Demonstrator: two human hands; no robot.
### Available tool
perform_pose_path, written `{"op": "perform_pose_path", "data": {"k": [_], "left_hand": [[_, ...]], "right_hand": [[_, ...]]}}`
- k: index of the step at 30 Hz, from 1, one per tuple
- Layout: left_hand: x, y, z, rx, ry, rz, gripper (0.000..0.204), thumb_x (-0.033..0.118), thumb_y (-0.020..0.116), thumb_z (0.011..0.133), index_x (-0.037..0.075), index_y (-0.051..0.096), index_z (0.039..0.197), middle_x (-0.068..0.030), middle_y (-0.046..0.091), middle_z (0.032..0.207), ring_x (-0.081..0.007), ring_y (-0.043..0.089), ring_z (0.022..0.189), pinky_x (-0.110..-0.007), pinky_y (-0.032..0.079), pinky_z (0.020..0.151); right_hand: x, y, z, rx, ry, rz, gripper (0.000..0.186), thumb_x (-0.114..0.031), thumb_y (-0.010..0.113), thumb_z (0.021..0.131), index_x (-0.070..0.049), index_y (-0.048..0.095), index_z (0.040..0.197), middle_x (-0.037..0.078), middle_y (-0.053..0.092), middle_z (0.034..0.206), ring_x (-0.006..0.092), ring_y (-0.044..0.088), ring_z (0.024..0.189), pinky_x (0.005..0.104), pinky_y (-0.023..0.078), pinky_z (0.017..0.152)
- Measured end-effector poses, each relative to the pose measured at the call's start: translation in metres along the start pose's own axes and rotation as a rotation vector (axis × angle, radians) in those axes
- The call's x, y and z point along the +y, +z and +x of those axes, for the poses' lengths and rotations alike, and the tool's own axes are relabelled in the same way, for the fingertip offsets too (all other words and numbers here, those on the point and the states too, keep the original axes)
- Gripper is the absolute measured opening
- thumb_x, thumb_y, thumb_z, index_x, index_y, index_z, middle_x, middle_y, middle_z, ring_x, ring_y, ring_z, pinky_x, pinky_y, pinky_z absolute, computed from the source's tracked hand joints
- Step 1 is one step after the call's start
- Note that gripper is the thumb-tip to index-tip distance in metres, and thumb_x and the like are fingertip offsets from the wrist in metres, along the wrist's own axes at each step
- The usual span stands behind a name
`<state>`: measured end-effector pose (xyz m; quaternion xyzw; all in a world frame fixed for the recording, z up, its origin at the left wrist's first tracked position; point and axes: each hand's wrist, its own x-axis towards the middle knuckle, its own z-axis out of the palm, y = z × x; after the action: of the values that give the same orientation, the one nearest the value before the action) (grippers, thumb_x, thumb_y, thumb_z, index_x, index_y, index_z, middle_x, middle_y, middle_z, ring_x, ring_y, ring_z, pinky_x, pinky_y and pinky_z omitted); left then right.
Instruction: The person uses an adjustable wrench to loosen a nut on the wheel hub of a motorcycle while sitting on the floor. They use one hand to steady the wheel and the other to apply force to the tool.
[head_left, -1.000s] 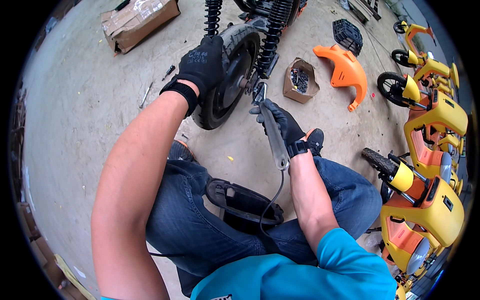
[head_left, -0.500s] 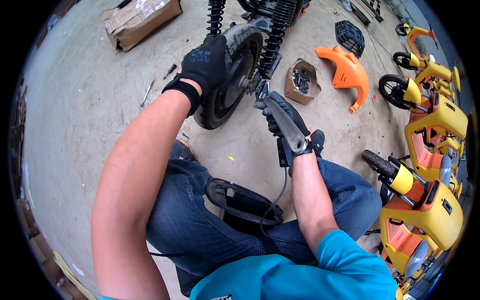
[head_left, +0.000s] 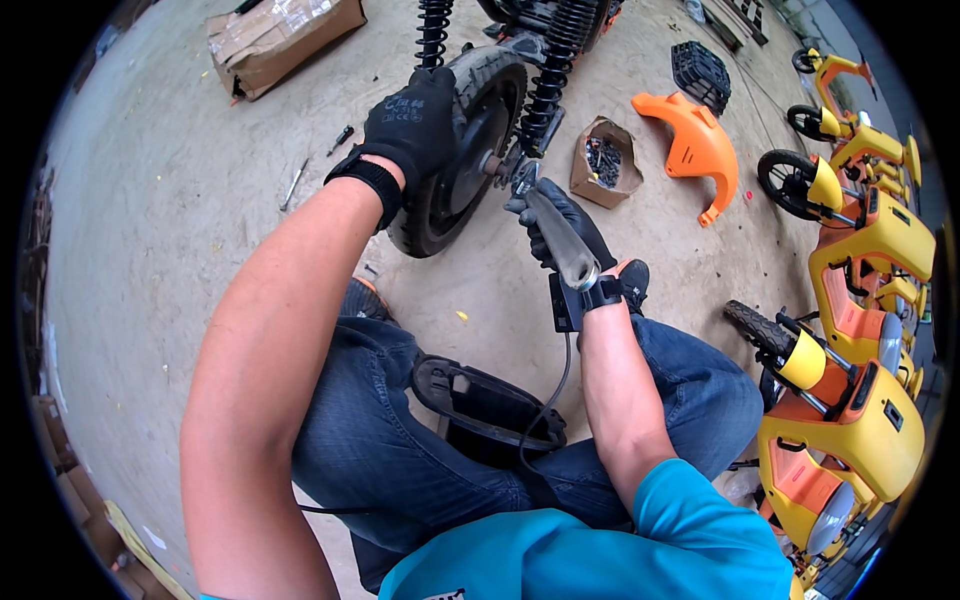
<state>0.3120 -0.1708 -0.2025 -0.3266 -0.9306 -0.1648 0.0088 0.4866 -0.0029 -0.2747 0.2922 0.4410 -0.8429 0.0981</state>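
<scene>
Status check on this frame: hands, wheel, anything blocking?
Left hand gripping the wheel. Right hand shut on a wrench, head at the wheel axle. Nothing between tool and axle.

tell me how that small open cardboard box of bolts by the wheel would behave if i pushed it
The cardboard box looks packed with dark metal hardware, so it is probably heavy for its size. It would likely scrape along the rough concrete floor rather than glide. Its open, splayed flaps suggest soft walls that may buckle or spill.
</scene>
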Motion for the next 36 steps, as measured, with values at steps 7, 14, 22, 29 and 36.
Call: {"op": "perform_pose_path", "data": {"k": [7, 14, 22, 29, 36], "left_hand": [[-0.005, 0.005, 0.001, 0.051, 0.042, -0.010, 0.046, 0.026, 0.061, 0.084, 0.008, 0.047, 0.123, -0.0225, 0.056, 0.116, -0.0402, 0.062, 0.098, -0.047, 0.051, 0.082], [-0.003, 0.004, -0.001, 0.037, 0.030, 0.009, 0.043, 0.027, 0.061, 0.085, 0.007, 0.047, 0.121, -0.0222, 0.057, 0.113, -0.0403, 0.062, 0.098, -0.047, 0.052, 0.081], [-0.007, 0.009, 0.001, 0.059, 0.045, 0.004, 0.041, 0.028, 0.059, 0.086, 0.008, 0.048, 0.120, -0.0221, 0.057, 0.112, -0.0400, 0.062, 0.098, -0.047, 0.052, 0.081], [-0.003, 0.007, -0.001, 0.055, 0.039, 0.012, 0.041, 0.029, 0.058, 0.087, 0.007, 0.049, 0.120, -0.0214, 0.057, 0.111, -0.0406, 0.062, 0.097, -0.047, 0.051, 0.081], [0.000, 0.003, -0.005, 0.047, 0.028, 0.008, 0.039, 0.028, 0.057, 0.087, 0.005, 0.050, 0.117, -0.0214, 0.056, 0.110, -0.0402, 0.062, 0.096, -0.048, 0.050, 0.080]], "right_hand": [[0.017, -0.018, 0.029, -0.090, -0.019, 0.107, 0.038, -0.041, 0.051, 0.099, -0.006, 0.059, 0.112, 0.005, 0.065, 0.081, 0.0054, 0.049, 0.045, 0.0195, 0.042, 0.041], [0.025, -0.011, 0.044, -0.207, 0.146, 0.335, 0.040, -0.041, 0.056, 0.097, -0.003, 0.062, 0.103, 0.008, 0.065, 0.079, 0.0026, 0.040, 0.042, 0.0162, 0.034, 0.037], [0.081, -0.010, 0.053, 0.018, -0.003, -0.253, 0.033, -0.040, 0.052, 0.099, -0.007, 0.054, 0.104, 0.006, 0.064, 0.078, 0.0038, 0.046, 0.048, 0.0184, 0.038, 0.042], [0.111, -0.037, 0.080, 0.211, -0.122, -0.372, 0.024, -0.027, 0.058, 0.094, -0.006, 0.053, 0.103, 0.006, 0.057, 0.077, 0.0136, 0.057, 0.058, 0.0288, 0.049, 0.051], [0.105, -0.054, 0.092, 0.292, -0.179, -0.564, 0.034, -0.028, 0.065, 0.088, -0.004, 0.054, 0.110, 0.007, 0.059, 0.082, 0.0164, 0.059, 0.057, 0.0325, 0.050, 0.052]]}}
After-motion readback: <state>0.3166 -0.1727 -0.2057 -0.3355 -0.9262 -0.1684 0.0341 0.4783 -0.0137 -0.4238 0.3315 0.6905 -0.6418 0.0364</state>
